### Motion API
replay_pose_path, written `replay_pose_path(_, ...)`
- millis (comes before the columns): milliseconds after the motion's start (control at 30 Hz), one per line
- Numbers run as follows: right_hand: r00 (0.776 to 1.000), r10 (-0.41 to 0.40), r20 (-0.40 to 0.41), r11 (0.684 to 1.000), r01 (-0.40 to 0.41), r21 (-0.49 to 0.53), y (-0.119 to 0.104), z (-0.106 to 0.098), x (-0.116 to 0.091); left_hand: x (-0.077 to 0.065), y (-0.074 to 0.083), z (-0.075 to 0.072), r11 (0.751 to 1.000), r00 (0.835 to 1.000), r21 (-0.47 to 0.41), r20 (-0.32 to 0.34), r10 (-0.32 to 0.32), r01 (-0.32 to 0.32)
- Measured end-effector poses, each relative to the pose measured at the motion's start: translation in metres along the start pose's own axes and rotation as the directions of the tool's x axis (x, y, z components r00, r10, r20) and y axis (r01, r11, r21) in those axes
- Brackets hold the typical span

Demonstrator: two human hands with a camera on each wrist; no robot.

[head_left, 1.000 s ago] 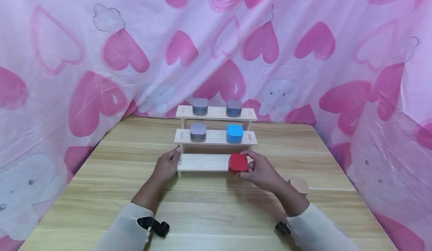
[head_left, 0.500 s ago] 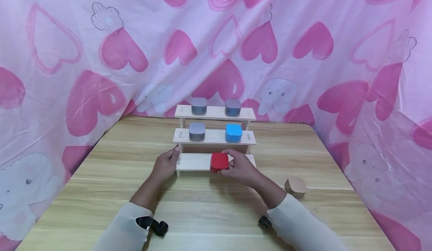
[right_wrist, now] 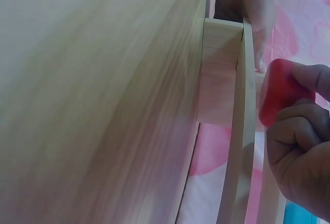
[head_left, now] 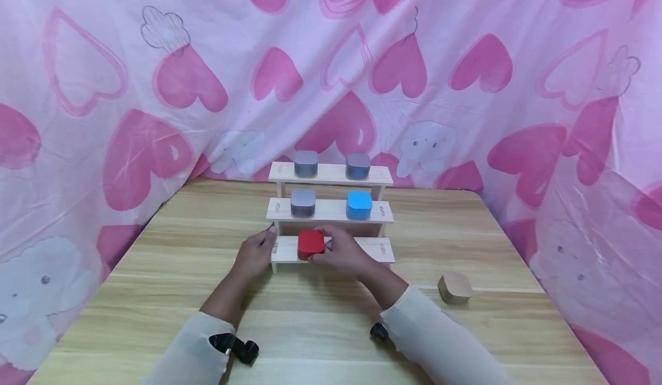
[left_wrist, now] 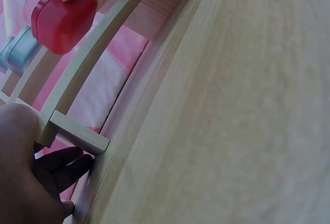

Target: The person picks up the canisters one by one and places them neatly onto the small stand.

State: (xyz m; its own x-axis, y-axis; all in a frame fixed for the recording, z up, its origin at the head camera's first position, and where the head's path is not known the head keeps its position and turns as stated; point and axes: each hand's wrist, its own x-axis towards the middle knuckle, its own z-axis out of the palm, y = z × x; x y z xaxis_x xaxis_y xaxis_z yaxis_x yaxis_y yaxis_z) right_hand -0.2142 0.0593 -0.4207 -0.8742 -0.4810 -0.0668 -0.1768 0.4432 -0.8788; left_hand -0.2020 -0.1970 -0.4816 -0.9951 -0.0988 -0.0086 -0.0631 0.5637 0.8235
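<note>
A red rounded-square block is pinched between the thumb and fingers of my right hand. It is over the left part of the lowest tier of a pale wooden three-tier stand. In the left wrist view the red block appears just above the board; in the right wrist view the thumb lies on the block. My left hand grips the left end of that tier, some of its fingers behind the wooden leg.
A blue block and a grey one stand on the middle tier. Two more grey blocks, left and right, are on the top tier. A tan block rests on the table at right. Heart-patterned pink cloth hangs behind.
My right hand has carried the red block leftward along the lowest tier, from its right end to its left part. The left hand has stayed at the stand's left end.
</note>
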Motion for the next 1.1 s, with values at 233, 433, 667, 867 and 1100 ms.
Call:
replay_pose_path(233,1.0,-0.005,0.015,1.0,0.005,0.009,0.0,0.011,0.011,0.001,-0.004,-0.002,1.0,1.0,0.018,-0.014,0.021,-0.021)
replay_pose_path(433,1.0,0.002,0.008,1.0,-0.002,0.009,-0.002,0.016,0.015,0.0,-0.002,-0.002,1.0,1.0,0.001,0.001,0.023,-0.023)
replay_pose_path(667,1.0,0.02,0.02,1.0,-0.02,0.003,-0.007,0.02,0.016,-0.001,-0.001,-0.001,1.0,1.0,-0.005,0.015,0.001,-0.001)
replay_pose_path(867,1.0,0.014,0.022,1.0,-0.014,-0.002,-0.012,0.02,0.015,-0.001,0.0,-0.002,1.0,1.0,-0.005,0.016,-0.008,0.008)
replay_pose_path(1100,0.999,0.045,-0.002,0.999,-0.045,-0.019,-0.012,0.021,0.014,-0.003,0.002,-0.002,1.0,1.0,0.003,0.017,-0.002,0.002)
